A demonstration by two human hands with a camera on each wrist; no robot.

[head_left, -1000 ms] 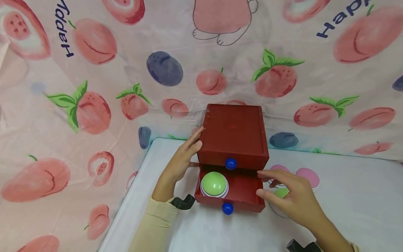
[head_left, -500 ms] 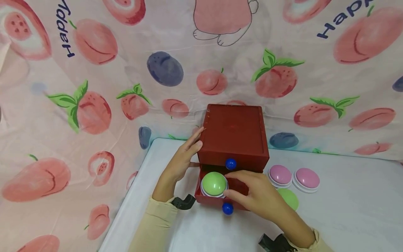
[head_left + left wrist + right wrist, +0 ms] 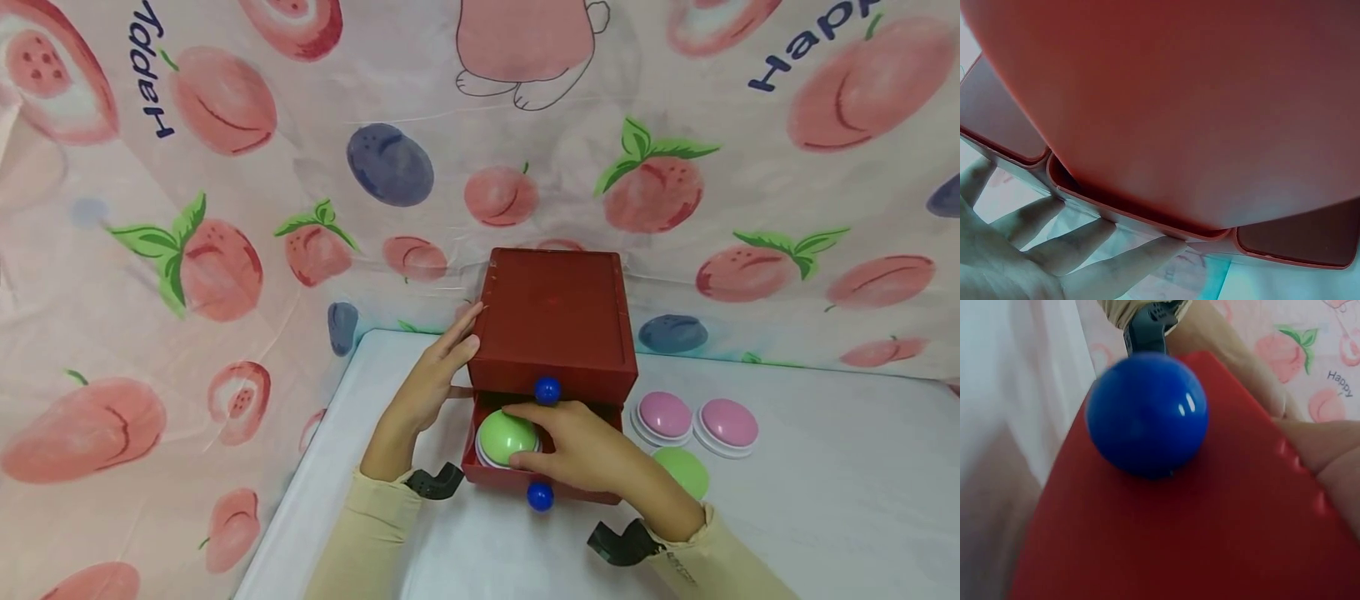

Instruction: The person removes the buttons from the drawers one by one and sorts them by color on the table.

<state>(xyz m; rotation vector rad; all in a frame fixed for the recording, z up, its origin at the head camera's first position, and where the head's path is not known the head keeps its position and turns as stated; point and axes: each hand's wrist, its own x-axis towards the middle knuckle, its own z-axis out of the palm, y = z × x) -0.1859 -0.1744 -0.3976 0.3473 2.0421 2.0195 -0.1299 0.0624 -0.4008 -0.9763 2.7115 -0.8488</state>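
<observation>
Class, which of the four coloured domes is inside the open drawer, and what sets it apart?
The green dome in the lower drawer, with the right hand on it. The other green dome and both pink domes sit outside on the white table.

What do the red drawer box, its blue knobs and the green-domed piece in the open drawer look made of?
Red drawer box: likely plastic, satin; soft sheen and thin, moulded-looking edges.
Blue knobs: glossy, probably plastic; sharp white highlights, though painted wood is possible.
Green-domed piece: shiny, perhaps plastic; smooth dome with a pale highlight, hardness unclear.
</observation>
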